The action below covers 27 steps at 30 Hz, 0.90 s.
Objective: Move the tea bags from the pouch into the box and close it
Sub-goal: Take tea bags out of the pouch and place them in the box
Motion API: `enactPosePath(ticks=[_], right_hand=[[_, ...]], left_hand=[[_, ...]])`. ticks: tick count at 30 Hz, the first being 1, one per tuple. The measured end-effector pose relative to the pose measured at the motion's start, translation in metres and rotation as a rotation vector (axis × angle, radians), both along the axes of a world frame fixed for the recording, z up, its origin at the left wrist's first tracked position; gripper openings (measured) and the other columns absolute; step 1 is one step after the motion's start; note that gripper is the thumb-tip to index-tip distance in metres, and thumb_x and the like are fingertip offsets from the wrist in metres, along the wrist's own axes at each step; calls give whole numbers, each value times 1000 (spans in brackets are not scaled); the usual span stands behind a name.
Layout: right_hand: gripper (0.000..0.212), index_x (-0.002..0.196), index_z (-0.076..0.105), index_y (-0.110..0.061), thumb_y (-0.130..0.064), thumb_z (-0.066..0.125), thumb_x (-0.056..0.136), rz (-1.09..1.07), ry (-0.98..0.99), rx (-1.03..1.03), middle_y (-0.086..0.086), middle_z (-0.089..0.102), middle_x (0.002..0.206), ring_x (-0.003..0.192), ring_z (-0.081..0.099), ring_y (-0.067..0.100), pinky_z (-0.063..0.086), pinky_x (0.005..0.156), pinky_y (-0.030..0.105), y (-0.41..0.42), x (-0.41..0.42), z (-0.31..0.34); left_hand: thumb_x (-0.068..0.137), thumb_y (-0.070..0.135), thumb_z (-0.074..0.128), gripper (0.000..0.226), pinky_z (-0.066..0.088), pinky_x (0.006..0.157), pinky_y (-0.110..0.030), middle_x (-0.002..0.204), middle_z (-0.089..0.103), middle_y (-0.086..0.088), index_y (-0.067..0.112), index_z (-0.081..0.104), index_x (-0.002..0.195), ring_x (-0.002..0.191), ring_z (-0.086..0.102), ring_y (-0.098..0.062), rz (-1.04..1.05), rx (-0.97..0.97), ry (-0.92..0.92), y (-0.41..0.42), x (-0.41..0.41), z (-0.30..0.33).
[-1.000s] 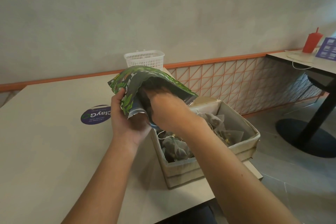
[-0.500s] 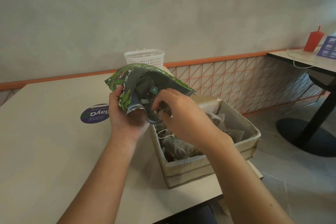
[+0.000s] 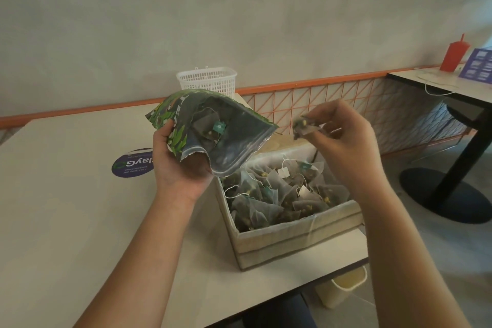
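Observation:
My left hand [image 3: 177,165] grips a green leaf-printed pouch [image 3: 213,130] by its lower edge, mouth open toward me, with a few tea bags still visible inside. Up and to the right, my right hand [image 3: 343,138] pinches one pyramid tea bag [image 3: 303,128] in the air above the far side of the box. The open cardboard box [image 3: 292,237] stands at the table's right front corner, holding several mesh tea bags [image 3: 282,194] with strings and tags.
A white plastic basket [image 3: 207,81] stands at the table's back edge. A round purple sticker [image 3: 131,166] lies flat on the table left of my left hand. A second table [image 3: 436,82] with a red cup [image 3: 454,54] is at the far right. A small bin [image 3: 343,287] sits under the table edge.
My right hand has come out of the pouch with a tea bag and moved right, over the box. The pouch stays held in my left hand, its mouth now wider.

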State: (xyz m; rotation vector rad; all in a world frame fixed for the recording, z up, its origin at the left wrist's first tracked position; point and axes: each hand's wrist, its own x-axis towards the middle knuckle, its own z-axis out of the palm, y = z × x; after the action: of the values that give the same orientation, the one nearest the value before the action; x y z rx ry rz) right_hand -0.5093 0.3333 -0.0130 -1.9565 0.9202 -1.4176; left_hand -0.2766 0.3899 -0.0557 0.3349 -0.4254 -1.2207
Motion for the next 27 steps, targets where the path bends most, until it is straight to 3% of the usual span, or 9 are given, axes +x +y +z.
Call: enactPosePath(ticks=[4,7,11,14,19,22,25,27], right_hand=[[14,87,61,-22,-18,74,82,-57,98,83,-10,66,80,58,52,0,44,53,13,-13,1,-18],[13,87,62,-25,-35,70,85,-48,284,143,-13,63,74,56,53,-3,48,56,21,-18,1,-31],[21,89,68,-27,-47,66,85,-41,578,116,-8,61,96,90,57,13,50,78,36,-22,3,-39],[12,90,72,-26,-36,70,85,-35,533,89,-8,62,97,86,56,10,47,73,25,-18,4,-34],[16,103,74,-23,-22,69,88,95,752,181,-6,73,96,79,63,4,53,76,17,-9,11,-38],[17,106,71,-26,-25,65,91,70,648,112,-14,69,92,75,58,-4,50,72,13,-2,11,-31],[9,97,64,-29,-25,64,89,-14,354,-63,-16,62,84,73,57,0,48,65,14,14,17,-12],[16,100,58,-28,-29,66,87,-68,215,-162,-12,58,89,79,54,4,45,65,15,22,24,-1]], left_hand=[[93,47,47,40,36,113,-43,123,65,-4,19,70,111,133,52,-26,11,18,-40,1,-5,1],[93,46,48,39,39,112,-43,119,68,-4,19,74,106,131,55,-26,17,28,-34,1,-7,2],[94,46,46,40,35,115,-44,126,64,-4,20,67,116,137,47,-25,14,28,-29,1,-6,3],[94,47,47,41,34,115,-44,127,62,-4,20,66,118,139,46,-25,5,27,-14,1,-5,2],[93,46,47,40,34,115,-45,126,63,-4,21,64,120,135,50,-27,26,22,-38,0,-5,0],[94,46,47,39,34,115,-44,121,66,-3,20,67,114,126,55,-28,23,24,-39,1,-3,0],[95,47,46,40,35,114,-44,121,66,-4,20,68,114,132,52,-27,10,31,-19,1,0,-2],[94,48,47,40,35,114,-45,125,65,-5,21,68,115,137,48,-26,-5,33,5,1,2,-3]])
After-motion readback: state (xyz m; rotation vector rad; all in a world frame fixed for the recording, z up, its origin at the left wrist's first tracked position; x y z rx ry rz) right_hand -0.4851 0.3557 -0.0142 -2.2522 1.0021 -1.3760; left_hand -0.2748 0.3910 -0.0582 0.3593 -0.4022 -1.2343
